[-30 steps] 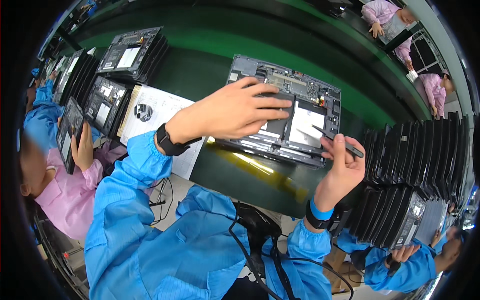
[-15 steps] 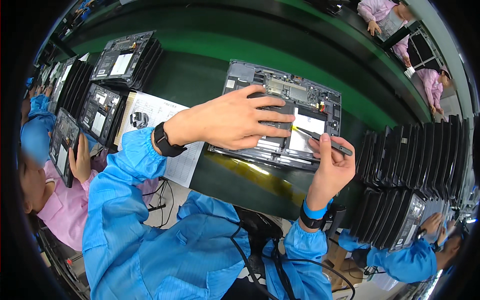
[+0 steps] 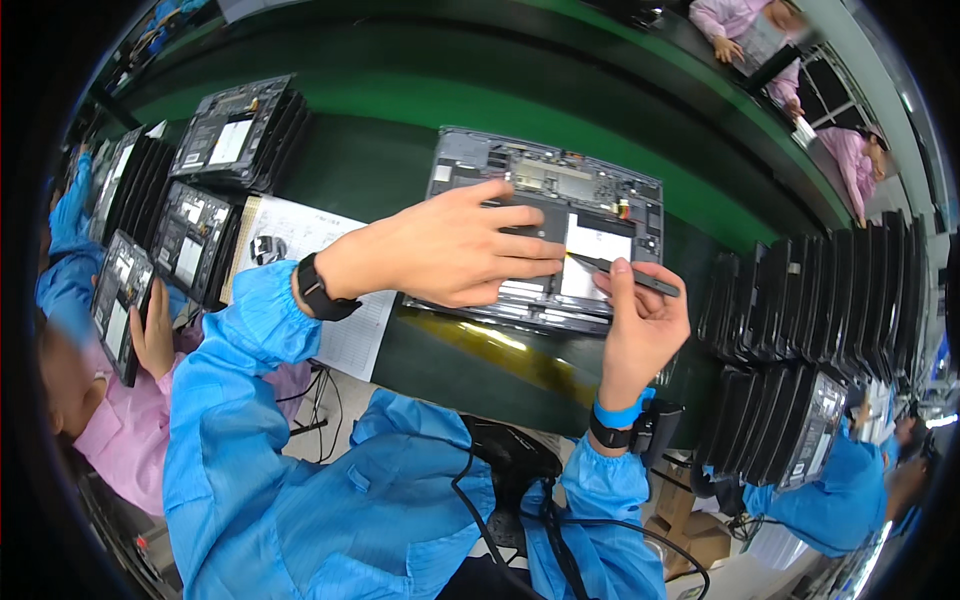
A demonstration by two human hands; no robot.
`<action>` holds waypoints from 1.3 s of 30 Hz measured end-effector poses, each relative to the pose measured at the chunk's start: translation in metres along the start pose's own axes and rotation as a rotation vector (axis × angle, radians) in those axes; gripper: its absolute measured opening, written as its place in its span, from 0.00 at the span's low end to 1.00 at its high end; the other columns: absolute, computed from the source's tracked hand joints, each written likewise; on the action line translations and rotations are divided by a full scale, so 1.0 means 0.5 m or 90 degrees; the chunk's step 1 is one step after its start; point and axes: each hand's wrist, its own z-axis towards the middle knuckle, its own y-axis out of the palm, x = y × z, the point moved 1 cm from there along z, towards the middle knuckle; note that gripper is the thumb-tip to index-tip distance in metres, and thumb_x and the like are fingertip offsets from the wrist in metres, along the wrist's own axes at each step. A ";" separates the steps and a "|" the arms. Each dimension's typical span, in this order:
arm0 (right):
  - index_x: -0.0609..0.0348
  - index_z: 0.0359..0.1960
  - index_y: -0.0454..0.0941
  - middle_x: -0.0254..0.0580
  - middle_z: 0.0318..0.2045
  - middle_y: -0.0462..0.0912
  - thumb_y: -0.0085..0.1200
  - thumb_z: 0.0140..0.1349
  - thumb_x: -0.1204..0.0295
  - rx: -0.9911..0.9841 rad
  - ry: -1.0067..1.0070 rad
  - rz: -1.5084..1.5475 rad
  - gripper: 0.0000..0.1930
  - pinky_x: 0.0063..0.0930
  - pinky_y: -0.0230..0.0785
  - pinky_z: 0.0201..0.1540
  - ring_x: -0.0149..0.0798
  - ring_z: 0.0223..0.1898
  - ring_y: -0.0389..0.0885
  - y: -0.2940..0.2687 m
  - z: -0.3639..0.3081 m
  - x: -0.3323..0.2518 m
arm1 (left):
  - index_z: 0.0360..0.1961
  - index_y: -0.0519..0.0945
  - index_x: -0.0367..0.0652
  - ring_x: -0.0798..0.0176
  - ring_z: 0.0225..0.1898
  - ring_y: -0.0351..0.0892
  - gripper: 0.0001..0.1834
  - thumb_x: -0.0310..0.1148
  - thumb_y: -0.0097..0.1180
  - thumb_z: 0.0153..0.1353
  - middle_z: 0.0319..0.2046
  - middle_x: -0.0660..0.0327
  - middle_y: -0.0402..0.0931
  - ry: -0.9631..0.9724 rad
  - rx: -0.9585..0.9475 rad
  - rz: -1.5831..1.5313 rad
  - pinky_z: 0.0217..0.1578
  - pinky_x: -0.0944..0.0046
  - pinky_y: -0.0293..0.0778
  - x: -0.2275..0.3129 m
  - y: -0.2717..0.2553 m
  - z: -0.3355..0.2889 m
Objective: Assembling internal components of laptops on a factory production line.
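An opened laptop base [image 3: 480,145] lies on the green table, its circuit board and dark battery exposed, a white label [image 3: 598,243] on the battery. My left hand [image 3: 465,245] rests over it, fingers spread and stretched out, holding nothing and covering part of the battery. Between the thumb and fingers of my right hand [image 3: 645,320] are slim black tweezers [image 3: 655,284], slanting down to the left. Their narrow tip meets the label's left edge, close to my left fingertips, where a small yellow spot shows.
Printed sheets [image 3: 355,345] and a small dark object [image 3: 267,250] lie left of the laptop. Stacks of opened laptop bases [image 3: 230,135] stand at the left, upright rows [image 3: 810,300] at the right. At the left, a person in pink holds another base [image 3: 122,300].
The whole scene has shifted slightly left in view. Both hands keep their places on the laptop, the tweezers' tip still at the label's left edge. The yellow spot looks smaller.
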 end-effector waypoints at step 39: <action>0.74 0.41 0.82 0.45 0.36 0.86 0.57 0.65 0.85 -0.140 0.095 -0.058 0.05 0.25 0.80 0.39 0.33 0.33 0.86 -0.283 -0.156 0.219 | 0.68 0.71 0.58 0.46 0.67 0.65 0.34 0.48 0.62 0.61 0.69 0.60 0.66 -0.345 0.001 -0.159 0.68 0.39 0.59 0.396 0.263 -0.001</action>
